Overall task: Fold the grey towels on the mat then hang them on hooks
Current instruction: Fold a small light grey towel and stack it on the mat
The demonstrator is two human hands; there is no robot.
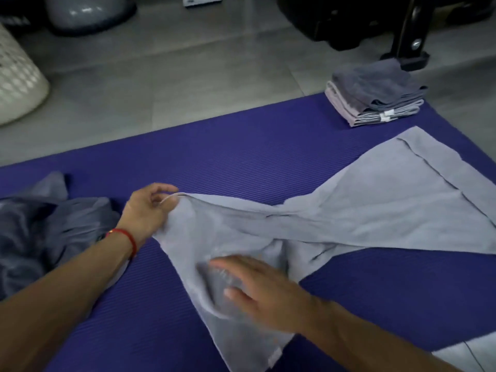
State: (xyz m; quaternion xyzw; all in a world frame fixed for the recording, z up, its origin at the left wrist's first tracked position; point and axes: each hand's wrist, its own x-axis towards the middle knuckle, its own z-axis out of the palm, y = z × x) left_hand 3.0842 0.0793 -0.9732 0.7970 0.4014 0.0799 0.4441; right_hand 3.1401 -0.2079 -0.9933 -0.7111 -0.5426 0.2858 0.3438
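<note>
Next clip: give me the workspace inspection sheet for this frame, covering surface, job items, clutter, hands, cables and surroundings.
Surface: purple mat on grey tiled floor.
Job's things: light grey towel half spread and twisted; folded towel stack at the mat's far edge; dark grey towel heap unfolded, at left.
Clutter: nothing seen.
Hands: left hand pinches the towel's edge; right hand open, blurred, over the towel.
Cables: nothing seen.
Surroundings: white perforated basket; black equipment leg.

View: one head camera, wide-angle, worn by the person.
Direction: forward and down onto the mat (241, 162) on the floor (188, 76).
Distance: close; both forearms enter from the bottom edge, the hands sit mid-frame.
Far edge: basket (16, 76) top left, folded stack (375, 98) top right.
Overlap: none, single view.
</note>
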